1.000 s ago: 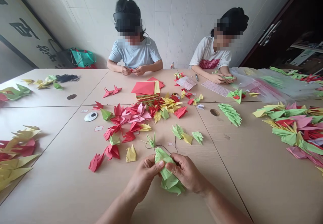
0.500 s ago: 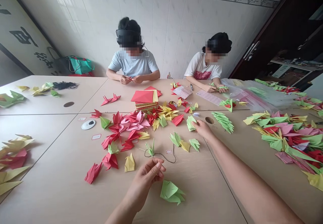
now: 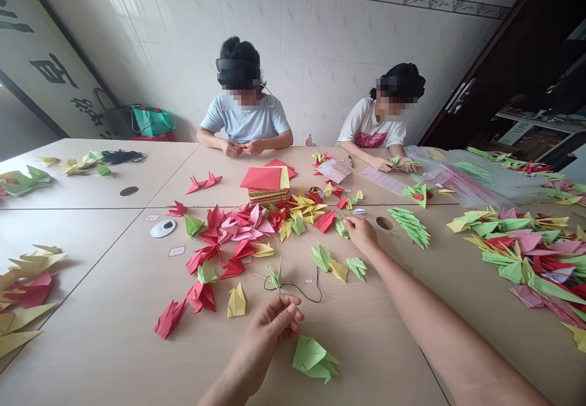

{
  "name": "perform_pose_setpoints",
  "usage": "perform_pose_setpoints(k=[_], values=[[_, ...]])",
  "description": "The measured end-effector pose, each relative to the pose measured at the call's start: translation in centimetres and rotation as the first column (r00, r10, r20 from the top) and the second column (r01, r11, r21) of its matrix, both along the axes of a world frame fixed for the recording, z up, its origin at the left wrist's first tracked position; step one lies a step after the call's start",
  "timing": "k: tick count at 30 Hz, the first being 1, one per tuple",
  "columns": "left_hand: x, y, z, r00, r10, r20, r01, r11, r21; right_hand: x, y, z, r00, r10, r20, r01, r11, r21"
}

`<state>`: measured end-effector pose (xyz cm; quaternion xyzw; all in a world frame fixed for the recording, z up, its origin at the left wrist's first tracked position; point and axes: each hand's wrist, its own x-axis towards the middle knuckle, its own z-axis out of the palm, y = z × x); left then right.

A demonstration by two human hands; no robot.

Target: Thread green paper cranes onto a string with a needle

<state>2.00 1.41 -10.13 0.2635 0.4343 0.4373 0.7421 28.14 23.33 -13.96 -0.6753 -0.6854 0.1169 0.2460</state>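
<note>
Reaching far across the table, my right hand (image 3: 361, 234) has its fingers closed at the edge of a small stack of green folded papers (image 3: 340, 226), partly hidden by the fingertips. My left hand (image 3: 278, 322) is nearer, thumb and fingers curled together; what they hold, if anything, is hidden. Just beyond it lies a green paper crane (image 3: 275, 276) with a dark cord (image 3: 300, 288) looping to the right. Below its fingers rests a larger green folded paper (image 3: 314, 358). More green folded papers (image 3: 321, 257) and a yellow one (image 3: 339, 270) lie between the hands.
Red and pink paper cranes (image 3: 242, 226) are heaped mid-table before a stack of square paper (image 3: 262, 180). A multicoloured pile (image 3: 526, 244) spreads at right, green folded papers (image 3: 409, 226) nearby. A white oval disc (image 3: 163, 228) lies at left. Two people sit opposite, hands on paper.
My right hand has drawn slightly nearer the table, turning over the green stack, which now shows less beside the fingers. My left hand stays nearly in place. The view has shifted slightly.
</note>
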Motion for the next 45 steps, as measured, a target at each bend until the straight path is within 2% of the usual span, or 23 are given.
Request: perform_pose_setpoints(k=[5, 14, 22, 32, 36, 40, 42, 45], values=[[-0.1, 0.1, -0.1, 1.0, 0.006, 0.016, -0.005, 1.0, -0.023, -0.5, 0.5, 0.4, 1.0, -0.006, -0.005, 0.006, 1.0, -0.002], [0.1, 0.1, 0.4, 1.0, 0.019, 0.018, -0.018, 0.999, -0.043, -0.3, 0.7, 1.5, 0.999, 0.026, 0.022, -0.029, 0.987, 0.158], [0.0, 0.1, 0.4, 0.999, 0.032, 0.042, -0.03, 0.998, -0.052, -1.5, 0.8, 1.6, 0.998, 0.029, 0.048, -0.042, 0.955, 0.293], [0.0, 0.1, 0.5, 0.998, 0.029, 0.054, -0.026, 0.998, -0.063, -1.3, 0.5, 2.0, 0.993, 0.115, -0.008, -0.104, 0.924, 0.369], [0.0, 0.0, 0.5, 0.999, 0.022, 0.049, -0.019, 0.998, -0.063, -0.7, 0.1, 2.4, 0.992, 0.121, -0.033, -0.1, 0.923, 0.373], [0.1, 0.1, 0.3, 0.999, 0.017, 0.042, -0.014, 0.998, -0.058, -1.3, -1.0, 3.8, 0.988, 0.153, -0.013, -0.139, 0.927, 0.348], [0.1, 0.1, 0.3, 0.999, 0.014, 0.036, -0.012, 0.998, -0.054, -2.6, -1.7, 4.5, 0.978, 0.21, 0.017, -0.206, 0.934, 0.293], [0.1, 0.1, 0.2, 1.0, 0.009, 0.016, -0.008, 0.999, -0.042, -5.5, -2.2, 4.8, 0.947, 0.318, 0.049, -0.321, 0.938, 0.132]])
